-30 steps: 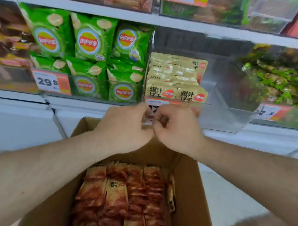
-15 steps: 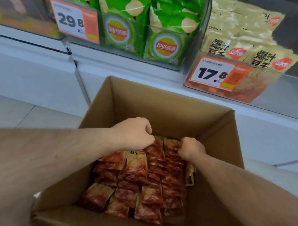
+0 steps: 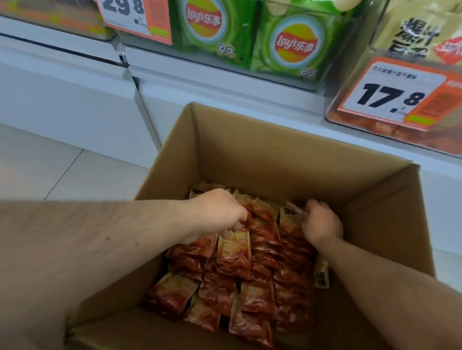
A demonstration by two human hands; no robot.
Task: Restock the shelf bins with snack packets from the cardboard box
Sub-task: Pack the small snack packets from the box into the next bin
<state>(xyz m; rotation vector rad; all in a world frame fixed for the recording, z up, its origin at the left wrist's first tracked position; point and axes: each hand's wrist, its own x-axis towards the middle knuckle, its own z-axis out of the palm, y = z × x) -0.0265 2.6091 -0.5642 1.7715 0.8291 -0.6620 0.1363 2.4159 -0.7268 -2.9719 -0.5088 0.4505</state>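
Both hands down inside the cardboard box [image 3: 263,149], among the red snack packets [image 3: 236,256]. Left hand [image 3: 218,215] knuckles-up over the far left of the pile, fingers curled down into the packets; fingertips buried, so cannot tell whether gripping a packet or only pressing in. Right hand [image 3: 322,222] near the box's right wall, fingers curled around the top edge of a packet, pinching it; fingertips mostly hidden behind the hand's back. Forearms entering from the lower left and lower right, cut off by the frame.

Packets packed in rough overlapping rows across the box floor, glossy red-orange, print too blurred to read. One pale yellowish packet [image 3: 321,275] wedged upright against the right wall, partly hidden by the right forearm. Near box edge and bottom corners out of frame.

Above the box, clear shelf bins: green crisp bags [image 3: 293,39] behind a price tag [image 3: 135,15] reading 29.8, top cut off. To the right, a bin [image 3: 341,117] with a 17.8 tag [image 3: 392,95], red packets dimly visible through its lower front, pale yellow packets [image 3: 424,21] above, cropped at the frame edge. White shelf base [image 3: 61,84] and pale floor [image 3: 39,167] on the left.
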